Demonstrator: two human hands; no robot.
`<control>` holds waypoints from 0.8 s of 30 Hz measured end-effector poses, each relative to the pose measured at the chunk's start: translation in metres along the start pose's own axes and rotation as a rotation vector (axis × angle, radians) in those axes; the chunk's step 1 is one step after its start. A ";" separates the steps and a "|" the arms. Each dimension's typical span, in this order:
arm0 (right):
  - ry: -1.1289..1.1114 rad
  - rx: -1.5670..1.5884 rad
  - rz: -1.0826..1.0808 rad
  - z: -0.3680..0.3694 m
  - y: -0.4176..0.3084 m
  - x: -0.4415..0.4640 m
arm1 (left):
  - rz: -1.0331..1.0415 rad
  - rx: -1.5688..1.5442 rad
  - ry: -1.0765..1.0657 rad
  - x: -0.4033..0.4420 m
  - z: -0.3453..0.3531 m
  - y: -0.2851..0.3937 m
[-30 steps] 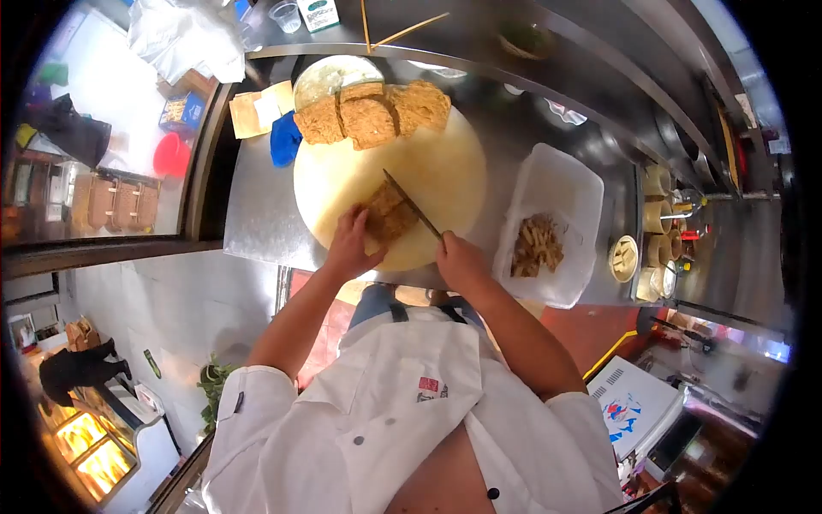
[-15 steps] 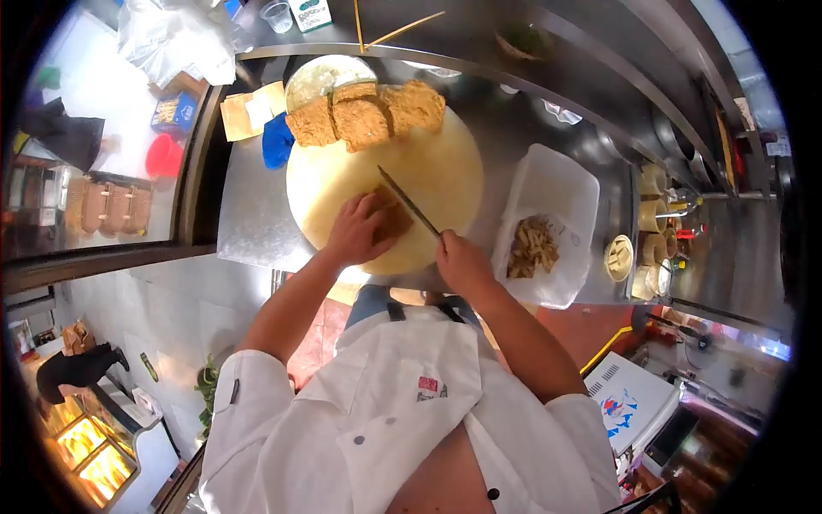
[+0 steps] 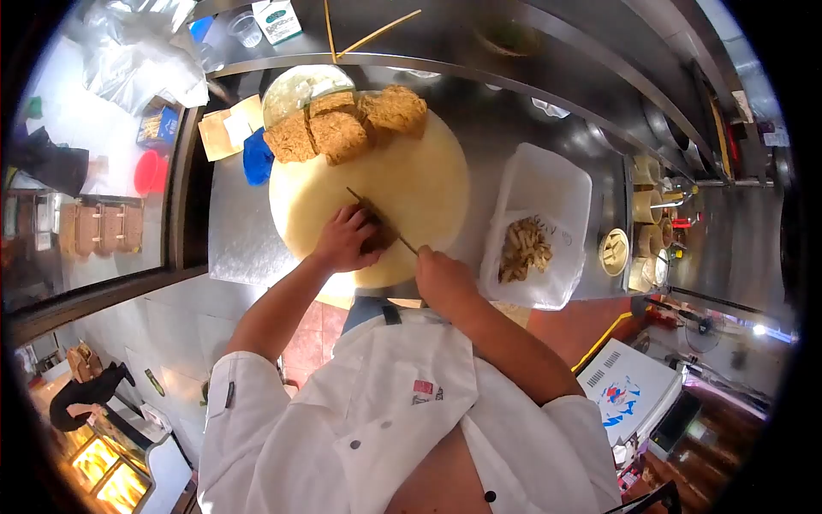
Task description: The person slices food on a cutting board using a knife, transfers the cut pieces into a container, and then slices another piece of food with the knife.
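Note:
A round pale chopping board (image 3: 437,184) lies on the metal counter. My right hand (image 3: 443,281) is closed around the handle of a knife (image 3: 364,201), whose blade appears nearly edge-on, slanting across the board. My left hand (image 3: 345,240) has its fingers curled over a brown piece of food (image 3: 383,237) at the board's near side. The blade stands right beside this piece; whether it has entered it I cannot tell. Several rough golden-brown slabs of food (image 3: 338,137) sit at the board's far edge. Their exact kind is not clear.
To the right stands a white plastic tub (image 3: 565,197) with cut brown strips (image 3: 525,250). A small round dish (image 3: 613,252) lies beyond it. Left of the board are a blue cloth-like item (image 3: 256,158) and brown paper (image 3: 229,130). A metal shelf (image 3: 411,50) runs behind.
The view has shifted, so the counter appears slightly further left. The knife has moved closer to my left hand and against the brown piece. Both hands keep their hold.

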State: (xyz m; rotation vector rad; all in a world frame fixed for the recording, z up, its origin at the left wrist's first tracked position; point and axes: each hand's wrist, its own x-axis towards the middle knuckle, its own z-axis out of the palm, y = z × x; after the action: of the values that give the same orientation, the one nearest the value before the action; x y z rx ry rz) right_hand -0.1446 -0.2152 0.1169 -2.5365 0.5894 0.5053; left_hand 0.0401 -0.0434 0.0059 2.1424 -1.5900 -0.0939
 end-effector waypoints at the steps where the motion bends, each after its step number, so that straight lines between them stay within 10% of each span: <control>1: -0.009 0.005 -0.018 0.000 0.000 0.003 | 0.009 -0.008 0.016 0.000 0.002 -0.002; 24: 0.089 0.023 -0.120 0.052 0.008 0.048 | 0.003 0.000 -0.010 -0.015 0.036 -0.021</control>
State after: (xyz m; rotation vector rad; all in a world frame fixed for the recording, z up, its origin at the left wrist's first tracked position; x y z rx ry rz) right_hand -0.1214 -0.2089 0.0498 -2.5644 0.4678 0.3428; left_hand 0.0424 -0.0370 -0.0383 2.1427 -1.5986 -0.1038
